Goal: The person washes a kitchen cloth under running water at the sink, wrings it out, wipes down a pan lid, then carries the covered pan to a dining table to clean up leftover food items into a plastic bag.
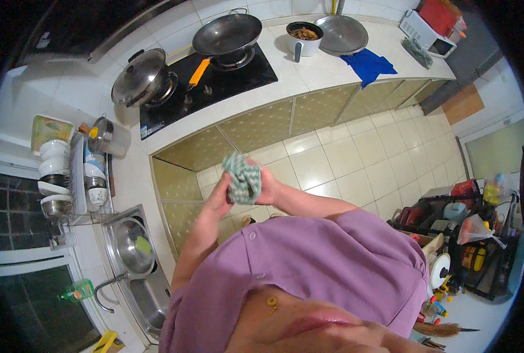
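A green-and-white patterned cloth (pixel 244 180) is bunched up between my two hands, in front of my chest and over the tiled floor. My left hand (pixel 220 196) presses on one side of it, and my right hand (pixel 267 183) grips the other side. Part of the fingers on both hands is hidden by the cloth. Beyond the hands, a wok with an orange handle (pixel 229 37) rests on the black gas hob (pixel 209 90), beside a lidded steel pan (pixel 140 77).
Left of me are a steel sink (pixel 147 293) holding a metal basin (pixel 131 247), and a dish rack with bowls (pixel 78 176). The counter carries a white pot of food (pixel 305 44), a metal lid (pixel 343 35), a blue cloth (pixel 368 66) and a microwave (pixel 425 35).
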